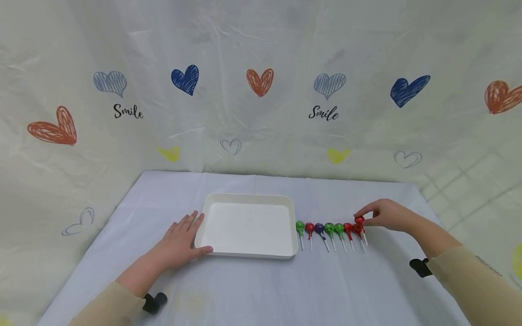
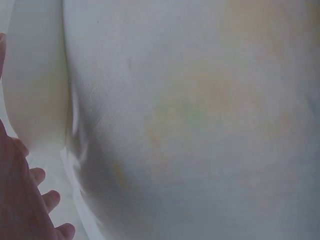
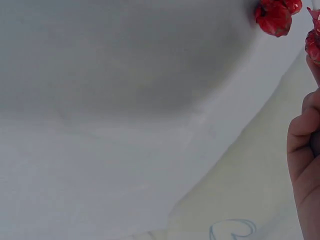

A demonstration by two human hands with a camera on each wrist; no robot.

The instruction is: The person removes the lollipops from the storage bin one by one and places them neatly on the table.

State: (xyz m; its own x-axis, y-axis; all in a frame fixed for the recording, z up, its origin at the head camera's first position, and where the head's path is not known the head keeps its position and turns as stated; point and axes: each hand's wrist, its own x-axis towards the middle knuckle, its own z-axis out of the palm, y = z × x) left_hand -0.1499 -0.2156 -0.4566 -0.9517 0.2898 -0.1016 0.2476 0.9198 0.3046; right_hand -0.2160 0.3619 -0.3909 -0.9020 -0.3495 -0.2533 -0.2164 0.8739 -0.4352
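Observation:
My right hand (image 1: 389, 215) pinches a red lollipop (image 1: 359, 220) by its wrapped head at the right end of a row. In the right wrist view that lollipop (image 3: 314, 44) shows at the fingertips, apart from other red lollipops (image 3: 274, 17). The row runs leftward with red, green and purple heads, among them a purple lollipop (image 1: 319, 228) and a green lollipop (image 1: 300, 227), sticks toward me. Spread and straight, my left hand (image 1: 179, 242) rests at the left edge of a white tray (image 1: 248, 256), thumb at its near corner.
A white cloth (image 1: 261, 290) covers the table. Behind it hangs a pale curtain (image 1: 261, 40) printed with hearts and "Smile". The tray's right rim stands close beside the leftmost lollipop. A black strap piece (image 1: 155, 303) sticks out by the left sleeve, another black piece (image 1: 420, 267) by the right.

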